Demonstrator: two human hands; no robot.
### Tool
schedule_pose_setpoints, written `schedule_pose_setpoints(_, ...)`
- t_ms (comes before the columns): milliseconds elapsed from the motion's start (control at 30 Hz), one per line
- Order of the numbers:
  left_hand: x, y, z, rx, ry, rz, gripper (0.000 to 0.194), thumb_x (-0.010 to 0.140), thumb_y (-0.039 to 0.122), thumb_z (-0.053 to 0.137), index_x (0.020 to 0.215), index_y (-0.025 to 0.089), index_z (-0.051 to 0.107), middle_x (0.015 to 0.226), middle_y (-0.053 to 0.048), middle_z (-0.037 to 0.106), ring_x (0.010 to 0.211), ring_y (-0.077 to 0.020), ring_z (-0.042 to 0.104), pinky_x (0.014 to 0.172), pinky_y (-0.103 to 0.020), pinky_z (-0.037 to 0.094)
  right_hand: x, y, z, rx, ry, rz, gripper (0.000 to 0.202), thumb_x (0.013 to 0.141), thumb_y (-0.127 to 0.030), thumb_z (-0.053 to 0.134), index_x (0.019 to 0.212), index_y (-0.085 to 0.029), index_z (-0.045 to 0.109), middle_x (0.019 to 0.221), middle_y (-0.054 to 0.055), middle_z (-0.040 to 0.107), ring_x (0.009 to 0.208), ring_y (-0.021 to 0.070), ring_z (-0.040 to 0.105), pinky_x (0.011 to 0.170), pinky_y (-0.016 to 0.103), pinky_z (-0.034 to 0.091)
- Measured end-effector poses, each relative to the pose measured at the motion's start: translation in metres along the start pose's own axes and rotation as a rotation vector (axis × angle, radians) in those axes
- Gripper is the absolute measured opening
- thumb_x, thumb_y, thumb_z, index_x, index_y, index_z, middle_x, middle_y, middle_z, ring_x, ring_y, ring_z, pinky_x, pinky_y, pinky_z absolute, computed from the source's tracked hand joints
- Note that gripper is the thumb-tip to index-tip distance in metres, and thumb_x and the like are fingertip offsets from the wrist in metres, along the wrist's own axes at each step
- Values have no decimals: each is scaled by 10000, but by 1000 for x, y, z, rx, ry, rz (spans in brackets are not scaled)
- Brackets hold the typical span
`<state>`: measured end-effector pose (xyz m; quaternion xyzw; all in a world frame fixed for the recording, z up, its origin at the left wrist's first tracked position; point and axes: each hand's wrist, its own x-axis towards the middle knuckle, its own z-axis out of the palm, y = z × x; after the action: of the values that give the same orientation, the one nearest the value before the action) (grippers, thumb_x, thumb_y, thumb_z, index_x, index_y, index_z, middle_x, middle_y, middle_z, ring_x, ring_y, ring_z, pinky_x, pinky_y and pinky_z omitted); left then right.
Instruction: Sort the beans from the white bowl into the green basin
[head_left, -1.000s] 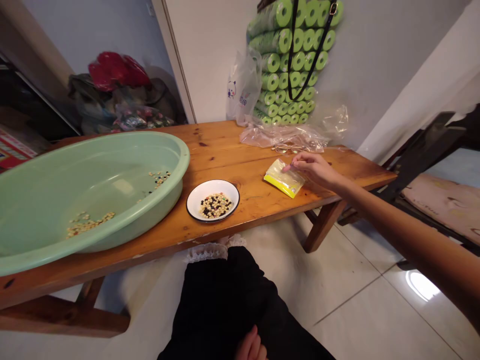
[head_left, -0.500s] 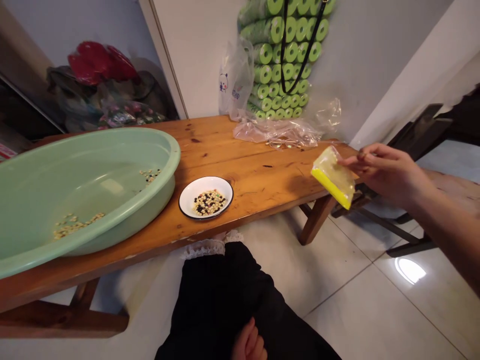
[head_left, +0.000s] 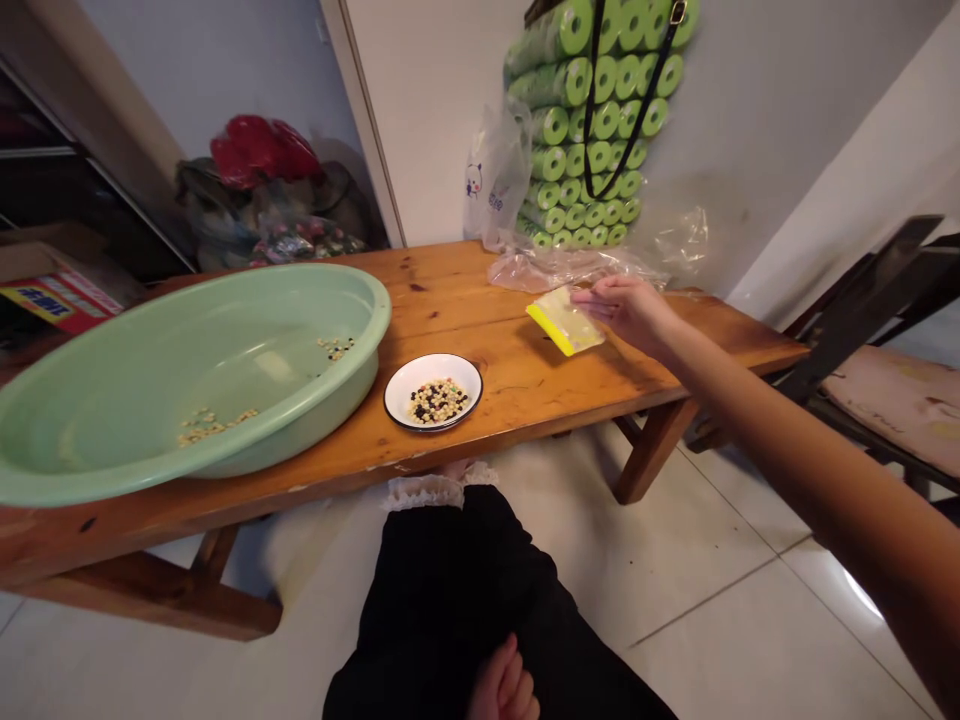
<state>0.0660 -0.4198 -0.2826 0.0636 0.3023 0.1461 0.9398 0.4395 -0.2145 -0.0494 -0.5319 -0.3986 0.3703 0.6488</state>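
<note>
Pinching a yellow-banded packet point(head_left: 562, 322) right of centre, the right hand point(head_left: 624, 310) held it above the bench point(head_left: 517, 350); bottom centre, the left hand point(head_left: 504, 685) was curled closed. The packet seemed light, limp, slippery, best gripped by its edge. Left sat a bowl point(head_left: 403, 386).

A black strap point(head_left: 590, 100) hangs in front of stacked green rolls point(head_left: 555, 126).

Home, by 1 wooden bench point(head_left: 517, 340)
</note>
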Motion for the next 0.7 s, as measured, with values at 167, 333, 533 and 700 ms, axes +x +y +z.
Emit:
schedule_pose_setpoints(167,3,-1,-2,6,3,17,730,645,521,752,424,185,143,326,83,180,326,-19,151,394,-199,30,13,3,23,-70,25,48,150,686,-184,649,695,-209,502,911,50,720,991,228,659,860,443,499)
schedule_pose_setpoints(333,6,1,-4,-6,-34,34,781,623,495,776,402,180,97,313,73,162,327,-16,146,386,-197,50,-52,-2,31,-143,55,-50,142,746,-326,662,745,-238,550,895,20,721,945,202,659,862,369,485)
schedule_pose_setpoints(533,3,16,13,-53,-63,64,755,630,456,772,412,175,107,307,66,172,305,-22,166,376,-186,69,-204,22,55,-327,-90,83,96,819,-413,622,833,-319,637,742,-4,718,758,209,679,790,389,510)
schedule_pose_setpoints(700,7,37,36,-118,-33,136,550,705,436,716,459,184,293,369,56,335,314,-42,224,368,-181,108,-275,89,86,-136,-154,224,119,835,-479,549,880,-387,609,752,-26,728,765,243,698,769,460,533)
